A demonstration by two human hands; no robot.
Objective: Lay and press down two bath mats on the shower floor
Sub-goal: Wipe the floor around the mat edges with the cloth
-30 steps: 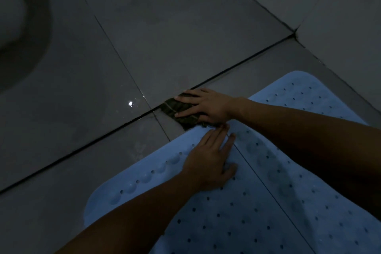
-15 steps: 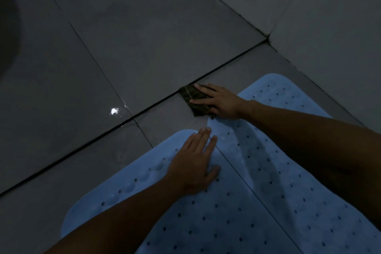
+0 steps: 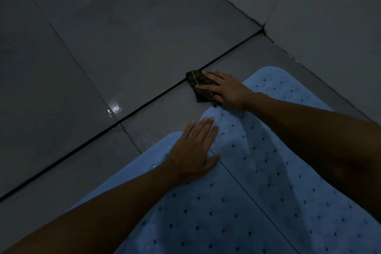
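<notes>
Left hand [image 3: 192, 153] flat on the blue mats [image 3: 257, 202], fingers spread — right hand [image 3: 225, 90] presses a dark cloth [image 3: 199, 84].

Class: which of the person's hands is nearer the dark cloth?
Right. The right hand rests on the cloth; the left hand lies flat on the mats, nearer the camera.

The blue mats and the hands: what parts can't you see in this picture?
Head view, dim light:
- Left mat: its near end is cut off by the bottom edge, and the left forearm covers part.
- Right mat: the right forearm hides its right side.
- Dark cloth: the right hand covers part; its pattern is too dark to read.
- Under the left hand: whether the mat seam lies flat there.
</notes>
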